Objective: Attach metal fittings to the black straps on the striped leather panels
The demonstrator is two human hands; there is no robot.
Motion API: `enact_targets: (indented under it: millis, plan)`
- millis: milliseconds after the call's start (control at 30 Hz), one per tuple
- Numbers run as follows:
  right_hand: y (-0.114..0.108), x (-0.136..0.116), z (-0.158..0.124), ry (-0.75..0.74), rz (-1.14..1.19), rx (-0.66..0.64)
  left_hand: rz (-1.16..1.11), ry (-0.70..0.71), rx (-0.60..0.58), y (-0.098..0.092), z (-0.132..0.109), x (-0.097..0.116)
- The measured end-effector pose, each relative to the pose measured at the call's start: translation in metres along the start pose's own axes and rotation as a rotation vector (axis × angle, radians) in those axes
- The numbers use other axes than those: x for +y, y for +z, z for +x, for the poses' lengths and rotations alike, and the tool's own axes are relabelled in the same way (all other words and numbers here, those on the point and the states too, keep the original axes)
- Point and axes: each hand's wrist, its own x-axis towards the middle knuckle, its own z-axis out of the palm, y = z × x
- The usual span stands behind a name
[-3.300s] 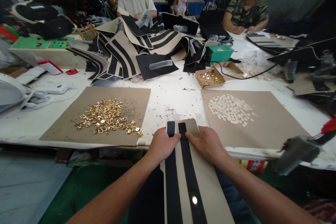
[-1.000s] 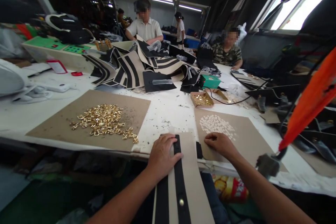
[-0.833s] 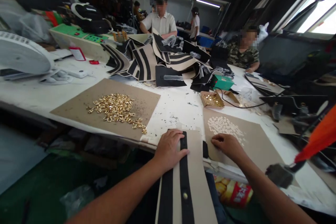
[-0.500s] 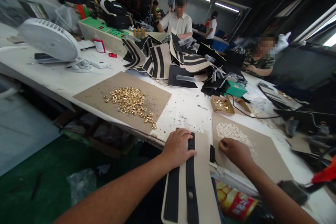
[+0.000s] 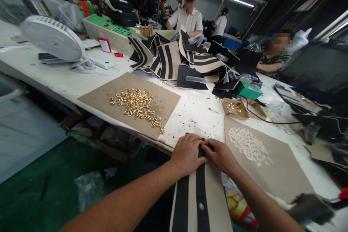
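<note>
A beige panel with black strips [image 5: 191,195] leans against the table's front edge, its lower end toward me. My left hand [image 5: 187,155] grips its upper end, fingers over the top and thumb on the middle strip. Against those fingers, my right hand [image 5: 219,154] is closed in a pinch at the top of that strip. Whatever small thing it may hold is hidden. Lower on the same strip sits a round metal fitting [image 5: 201,206]. Small whitish pieces [image 5: 247,145] lie spread on a brown board [image 5: 282,166] to the right.
Gold-coloured metal rings [image 5: 136,103] are heaped on another brown board [image 5: 95,96] at left. Striped panels [image 5: 170,59] pile up behind, beside a box of gold pieces [image 5: 235,108]. A white fan [image 5: 51,38] stands far left. A co-worker [image 5: 187,20] is across the table.
My right hand has moved left from beside the whitish pieces to the top of the panel's strip, meeting my left hand. The left hand keeps its grip. The view has shifted slightly.
</note>
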Motion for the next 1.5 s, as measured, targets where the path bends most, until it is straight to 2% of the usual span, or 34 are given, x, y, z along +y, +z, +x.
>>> enact_targets:
  millis: [167, 333, 467, 533, 633, 800, 867, 933, 1000, 1067, 1133, 1167, 1267, 1333, 1367, 1467, 1500]
  plan:
    - [0.001, 0.007, 0.004, 0.106, 0.011, -0.002, -0.011, -0.016, 0.002, 0.001, 0.001, 0.0]
    - [0.002, 0.006, 0.01, 0.146, 0.03, 0.037, -0.005, -0.01, 0.004, 0.0, 0.002, 0.002]
    - [-0.002, 0.002, -0.002, 0.126, 0.238, 0.132, 0.008, -0.005, 0.015, -0.001, 0.004, 0.003]
    - [-0.006, 0.004, -0.024, 0.145, 0.369, 0.249, 0.019, -0.001, 0.021, -0.001, 0.005, 0.004]
    - [-0.013, 0.019, -0.076, 0.224, 0.432, 0.526, 0.05, 0.015, 0.024, 0.0, 0.007, 0.002]
    - [-0.031, 0.066, -0.173, 0.492, 0.282, 1.043, 0.108, 0.08, 0.035, 0.004, 0.014, -0.007]
    - [-0.042, 0.085, -0.197, 0.607, 0.178, 1.177, 0.123, 0.109, 0.037, 0.006, 0.019, -0.012]
    - [-0.051, 0.105, -0.208, 0.679, 0.089, 1.251, 0.133, 0.133, 0.036, 0.007, 0.022, -0.015]
    - [-0.056, 0.124, -0.211, 0.713, 0.056, 1.194, 0.135, 0.142, 0.038, 0.007, 0.022, -0.016]
    - [-0.054, 0.141, -0.208, 0.707, 0.019, 1.038, 0.128, 0.139, 0.044, 0.006, 0.02, -0.014]
    - [-0.049, 0.151, -0.204, 0.701, -0.02, 0.919, 0.117, 0.125, 0.047, 0.004, 0.016, -0.01]
    - [-0.047, 0.152, -0.202, 0.704, -0.025, 0.899, 0.113, 0.115, 0.043, 0.003, 0.014, -0.008]
    - [-0.046, 0.137, -0.19, 0.712, 0.108, 0.883, 0.103, 0.078, 0.017, 0.001, 0.011, -0.003]
    - [-0.05, 0.108, -0.172, 0.625, 0.293, 0.857, 0.098, 0.055, 0.003, 0.0, 0.01, 0.001]
    - [-0.051, 0.089, -0.159, 0.545, 0.415, 0.848, 0.095, 0.043, -0.001, 0.0, 0.01, 0.002]
    - [-0.052, 0.026, -0.106, 0.145, 0.917, 0.838, 0.08, 0.013, -0.011, 0.0, 0.01, 0.003]
    - [-0.05, 0.006, -0.087, 0.041, 1.061, 0.789, 0.074, 0.006, -0.011, 0.0, 0.009, 0.004]
